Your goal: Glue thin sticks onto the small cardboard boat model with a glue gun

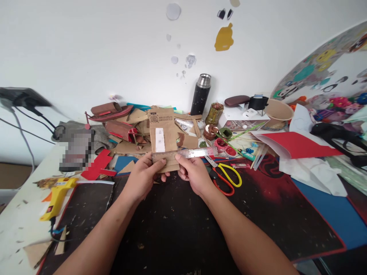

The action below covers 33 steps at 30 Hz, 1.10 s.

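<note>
Both hands hold a piece of brown cardboard (pixel 166 131) with a white label and printed marks, raised above the dark mat. A clear ruler (pixel 197 152) lies across its lower part and sticks out to the right. My left hand (pixel 145 173) grips the lower left edge, thumb on the ruler's left end and fingers behind. My right hand (pixel 193 172) pinches the ruler and cardboard at the right edge with its thumb on top. Scissors (pixel 229 175) with yellow and red handles lie on the mat just right of my right hand.
A yellow hot glue gun (pixel 57 196) lies at the left. Cardboard models (pixel 122 130) and scraps sit behind the hands. A black thermos (pixel 200 95), open paint pots (pixel 221 144) and a white box (pixel 243 118) stand along the wall. Red paper (pixel 298 145) lies at the right.
</note>
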Each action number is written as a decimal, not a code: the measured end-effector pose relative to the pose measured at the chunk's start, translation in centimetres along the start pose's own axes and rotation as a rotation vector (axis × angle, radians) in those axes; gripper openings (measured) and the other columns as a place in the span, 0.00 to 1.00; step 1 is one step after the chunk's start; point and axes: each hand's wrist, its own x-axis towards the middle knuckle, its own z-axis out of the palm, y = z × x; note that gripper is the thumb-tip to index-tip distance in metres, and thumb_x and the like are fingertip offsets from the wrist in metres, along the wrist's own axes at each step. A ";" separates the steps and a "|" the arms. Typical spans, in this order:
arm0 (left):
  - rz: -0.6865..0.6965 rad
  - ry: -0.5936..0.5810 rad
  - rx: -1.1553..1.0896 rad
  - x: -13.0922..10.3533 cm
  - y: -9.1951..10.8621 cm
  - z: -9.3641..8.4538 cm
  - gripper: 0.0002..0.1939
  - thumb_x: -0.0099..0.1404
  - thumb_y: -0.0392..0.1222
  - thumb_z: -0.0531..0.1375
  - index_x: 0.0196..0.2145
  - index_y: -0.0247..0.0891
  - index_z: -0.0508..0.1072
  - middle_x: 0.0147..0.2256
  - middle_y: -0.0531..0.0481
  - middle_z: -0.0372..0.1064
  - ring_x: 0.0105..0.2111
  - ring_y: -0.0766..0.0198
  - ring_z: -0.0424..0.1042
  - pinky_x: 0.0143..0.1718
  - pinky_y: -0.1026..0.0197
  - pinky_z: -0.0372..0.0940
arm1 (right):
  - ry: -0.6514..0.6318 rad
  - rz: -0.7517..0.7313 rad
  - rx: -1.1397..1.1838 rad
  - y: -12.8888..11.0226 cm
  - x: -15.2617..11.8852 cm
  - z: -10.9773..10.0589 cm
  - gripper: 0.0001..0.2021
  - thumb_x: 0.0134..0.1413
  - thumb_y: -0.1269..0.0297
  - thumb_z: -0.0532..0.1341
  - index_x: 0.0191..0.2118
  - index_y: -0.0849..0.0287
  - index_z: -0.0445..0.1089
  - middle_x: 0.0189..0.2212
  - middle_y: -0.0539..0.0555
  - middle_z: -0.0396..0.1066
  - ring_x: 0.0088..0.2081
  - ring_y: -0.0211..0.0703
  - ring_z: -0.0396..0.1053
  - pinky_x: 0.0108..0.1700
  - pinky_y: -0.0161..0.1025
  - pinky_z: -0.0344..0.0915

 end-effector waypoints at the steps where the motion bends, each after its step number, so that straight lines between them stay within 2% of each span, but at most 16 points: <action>1: -0.003 0.004 -0.002 0.0 0.0 0.0 0.20 0.54 0.47 0.77 0.38 0.34 0.77 0.26 0.51 0.75 0.22 0.66 0.71 0.18 0.67 0.67 | -0.006 0.002 0.005 0.0 0.0 0.0 0.19 0.51 0.47 0.72 0.30 0.55 0.68 0.14 0.42 0.57 0.16 0.31 0.51 0.19 0.32 0.42; 7: -0.005 0.051 -0.066 0.1 0.2 -0.2 0.20 0.51 0.45 0.78 0.36 0.33 0.77 0.27 0.51 0.75 0.20 0.69 0.70 0.18 0.69 0.66 | -0.047 -0.013 0.036 -0.4 0.0 0.0 0.19 0.53 0.46 0.71 0.32 0.56 0.69 0.15 0.42 0.59 0.16 0.31 0.51 0.18 0.32 0.39; 12: 0.005 0.066 -0.055 0.2 0.2 -0.3 0.21 0.50 0.46 0.78 0.37 0.33 0.77 0.27 0.51 0.75 0.20 0.69 0.70 0.18 0.69 0.66 | -0.048 -0.031 0.015 -0.5 0.1 -0.1 0.23 0.55 0.44 0.69 0.25 0.56 0.64 0.14 0.42 0.57 0.15 0.30 0.50 0.19 0.33 0.39; 18: 0.027 0.078 0.001 0.1 0.0 -0.3 0.22 0.51 0.47 0.77 0.37 0.33 0.76 0.26 0.52 0.74 0.20 0.68 0.70 0.18 0.68 0.66 | -0.040 -0.057 -0.027 -0.4 0.2 -0.2 0.25 0.57 0.44 0.68 0.22 0.56 0.62 0.13 0.43 0.56 0.15 0.31 0.51 0.19 0.34 0.40; 33: 0.017 0.078 0.066 0.3 -0.2 -0.6 0.20 0.53 0.47 0.76 0.37 0.33 0.76 0.24 0.52 0.74 0.18 0.68 0.68 0.18 0.68 0.65 | -0.035 -0.056 -0.006 -0.3 0.1 -0.1 0.20 0.57 0.44 0.68 0.30 0.56 0.67 0.13 0.42 0.57 0.15 0.32 0.51 0.19 0.34 0.40</action>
